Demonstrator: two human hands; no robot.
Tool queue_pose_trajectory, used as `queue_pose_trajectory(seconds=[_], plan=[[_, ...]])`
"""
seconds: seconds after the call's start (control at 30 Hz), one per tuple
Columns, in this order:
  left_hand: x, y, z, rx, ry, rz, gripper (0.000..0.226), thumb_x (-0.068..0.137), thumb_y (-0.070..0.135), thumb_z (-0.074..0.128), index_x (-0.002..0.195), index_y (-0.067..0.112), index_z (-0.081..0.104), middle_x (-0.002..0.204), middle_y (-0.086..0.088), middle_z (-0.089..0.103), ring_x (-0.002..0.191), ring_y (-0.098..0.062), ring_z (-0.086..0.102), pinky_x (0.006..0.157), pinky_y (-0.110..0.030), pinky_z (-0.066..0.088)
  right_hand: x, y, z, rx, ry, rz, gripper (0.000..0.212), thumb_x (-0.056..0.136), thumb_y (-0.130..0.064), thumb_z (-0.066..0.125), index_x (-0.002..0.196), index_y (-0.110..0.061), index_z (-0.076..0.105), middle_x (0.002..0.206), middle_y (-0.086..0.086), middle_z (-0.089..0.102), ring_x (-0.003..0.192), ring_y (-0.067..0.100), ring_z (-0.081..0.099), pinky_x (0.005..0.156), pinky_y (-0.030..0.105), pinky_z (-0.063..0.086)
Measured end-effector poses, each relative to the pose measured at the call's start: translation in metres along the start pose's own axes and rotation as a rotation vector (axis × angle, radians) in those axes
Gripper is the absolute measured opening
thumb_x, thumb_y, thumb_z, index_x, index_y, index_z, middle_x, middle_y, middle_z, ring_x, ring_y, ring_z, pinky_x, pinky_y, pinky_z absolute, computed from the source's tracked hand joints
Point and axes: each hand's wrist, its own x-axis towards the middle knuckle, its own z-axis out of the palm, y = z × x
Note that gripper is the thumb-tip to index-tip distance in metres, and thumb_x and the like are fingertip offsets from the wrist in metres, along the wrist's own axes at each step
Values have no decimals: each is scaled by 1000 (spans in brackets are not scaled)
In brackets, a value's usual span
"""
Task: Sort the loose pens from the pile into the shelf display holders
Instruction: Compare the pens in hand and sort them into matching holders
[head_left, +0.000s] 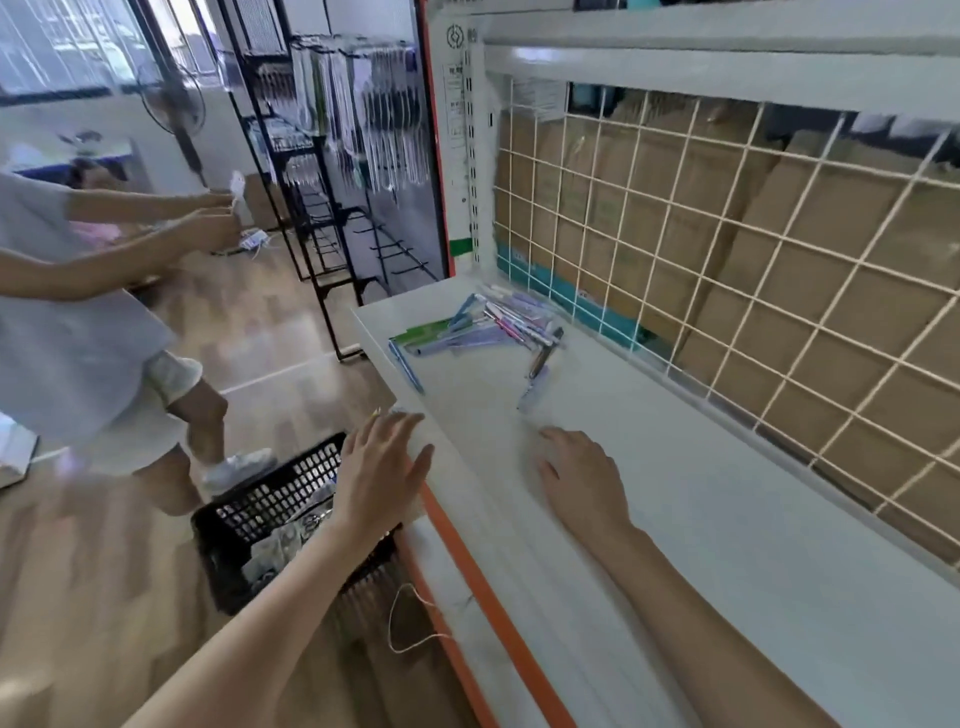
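The white shelf (701, 519) runs along a wire grid (727, 249) backed by cardboard boxes (857, 223). On the floor below its front edge sits a black basket (260, 519). The pile of pens (498, 322) lies at the shelf's far end, well ahead of both hands. The right hand (582, 478) rests flat on the shelf, fingers relaxed and holding nothing; one loose purple pen (535, 392) lies near its fingertips. The left hand (384, 467) hovers at the front edge, fingers spread, empty. A blue pen (406, 366) lies along that edge.
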Motion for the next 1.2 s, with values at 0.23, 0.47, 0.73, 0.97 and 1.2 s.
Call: queue_pose_trajectory(seconds=[0.23,0.47,0.73,0.97,1.2], plan=[[90,-52,22,-66,31,-39,43,91,29,58,130,11,53,122,-14,60,116,-31,53,98,-43,36,71,-20,18,74,27,86,38,93,-16,44,130,-18,49,124,8,53,113,27,50,91,32,35],[180,-114,43,-83,-56,-129,57,89,37,57,139,13,42,136,-13,50,129,-30,40,108,-43,29,135,-36,38,106,140,316,44,91,-8,46,134,-15,44,114,15,52,101,33,53,86,38,42],[227,-132,64,-69,-307,-94,59,82,59,53,128,22,51,141,1,39,140,-20,14,113,-51,4,162,-47,61,284,294,429,42,87,-1,51,128,-7,46,121,16,41,104,30,45,78,28,31],[225,-119,64,-41,-260,-69,52,81,61,55,114,22,60,129,1,49,133,-20,26,113,-50,5,160,-40,63,336,333,493,45,84,3,51,127,-10,46,100,10,42,76,17,35,66,24,24],[221,-124,71,-94,-185,10,53,78,64,56,119,29,54,122,5,55,123,-19,41,106,-42,20,151,-37,64,382,360,483,48,82,2,54,127,-13,50,107,13,50,74,6,42,67,20,24]])
